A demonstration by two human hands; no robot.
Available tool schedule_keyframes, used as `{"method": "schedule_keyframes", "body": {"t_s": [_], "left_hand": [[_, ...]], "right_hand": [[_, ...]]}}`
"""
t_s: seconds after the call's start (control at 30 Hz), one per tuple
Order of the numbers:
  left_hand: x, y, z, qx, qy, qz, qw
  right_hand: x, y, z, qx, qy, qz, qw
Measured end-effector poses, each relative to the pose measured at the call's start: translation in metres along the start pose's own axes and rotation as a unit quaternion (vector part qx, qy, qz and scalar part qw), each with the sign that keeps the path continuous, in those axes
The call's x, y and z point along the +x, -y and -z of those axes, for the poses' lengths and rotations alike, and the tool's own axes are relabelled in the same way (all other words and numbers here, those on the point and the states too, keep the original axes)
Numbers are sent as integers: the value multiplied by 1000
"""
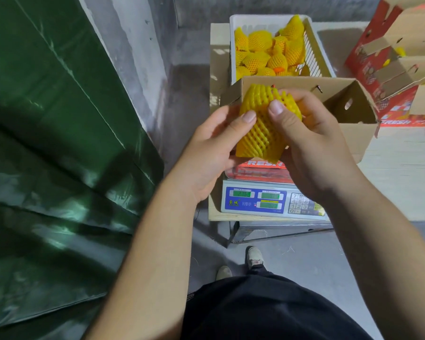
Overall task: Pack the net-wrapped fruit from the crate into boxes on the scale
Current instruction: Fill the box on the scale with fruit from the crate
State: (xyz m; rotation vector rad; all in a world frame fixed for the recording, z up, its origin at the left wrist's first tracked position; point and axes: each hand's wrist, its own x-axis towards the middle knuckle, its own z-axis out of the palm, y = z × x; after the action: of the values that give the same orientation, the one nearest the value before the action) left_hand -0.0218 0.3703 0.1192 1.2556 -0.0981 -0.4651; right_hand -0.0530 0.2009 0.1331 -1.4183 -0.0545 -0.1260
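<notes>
Clearly I'm mid-job: my left hand [214, 146] and right hand [307, 138] both grip one net-wrapped fruit [263, 123], thumbs pressed on its yellow foam mesh, held above the open cardboard box [349, 133] on the scale [258, 200]. What the box already holds is hidden. The white slatted plastic crate [314, 55] behind it is heaped with many more soft, ridged, lumpy wrapped fruit, so I judge plenty remains

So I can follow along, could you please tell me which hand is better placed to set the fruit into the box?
Probably the right hand: it wraps the fruit on the side nearest the open box.
</notes>
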Motion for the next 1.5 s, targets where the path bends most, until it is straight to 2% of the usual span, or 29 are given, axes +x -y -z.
{"method": "schedule_keyframes", "body": {"t_s": [0.17,0.33,0.43,0.53,0.63,0.73,0.8,0.83,0.9,0.93,1.0,1.07,1.1,1.2,1.27,1.43,1.5], "left_hand": [[10,0,-8,36,2,-9,999],[20,4,-21,51,38,-9,998],[26,9,-30,101,56,-22,993],[34,14,-38,117,36,-64,990],[41,14,-43,146,28,-77,986],[44,10,-47,161,64,-65,983],[47,6,-49,164,51,-65,983],[49,4,-50,166,32,-70,983],[54,2,-48,168,-12,-69,983],[55,1,-46,163,-29,-60,984],[56,2,-40,128,-39,-43,990],[53,3,-35,104,-41,-37,993],[52,4,-33,105,-48,-37,993],[50,6,-30,121,-69,-30,990],[49,5,-31,134,-73,-20,988],[47,4,-34,165,-64,-19,984],[46,5,-35,172,-58,-27,983]], "right_hand": [[-2,4,0,141,-13,-42,989],[-1,12,4,184,-59,-69,979],[2,17,9,209,-64,-92,971],[5,10,18,139,-114,-106,978],[8,4,29,111,-101,-125,981],[20,10,52,36,-99,-111,988],[35,20,70,-72,-152,-48,985],[43,25,78,-154,-182,2,971],[61,34,97,-343,-202,74,914],[70,38,108,-429,-193,67,880],[85,47,128,-559,-131,-16,819],[91,56,137,-612,-81,-69,784],[89,58,139,-609,-81,-57,787],[75,57,127,-552,-82,-10,830],[63,51,111,-527,-35,-16,849],[44,37,78,-482,117,-4,868],[40,35,72,-459,153,-20,875]]}}
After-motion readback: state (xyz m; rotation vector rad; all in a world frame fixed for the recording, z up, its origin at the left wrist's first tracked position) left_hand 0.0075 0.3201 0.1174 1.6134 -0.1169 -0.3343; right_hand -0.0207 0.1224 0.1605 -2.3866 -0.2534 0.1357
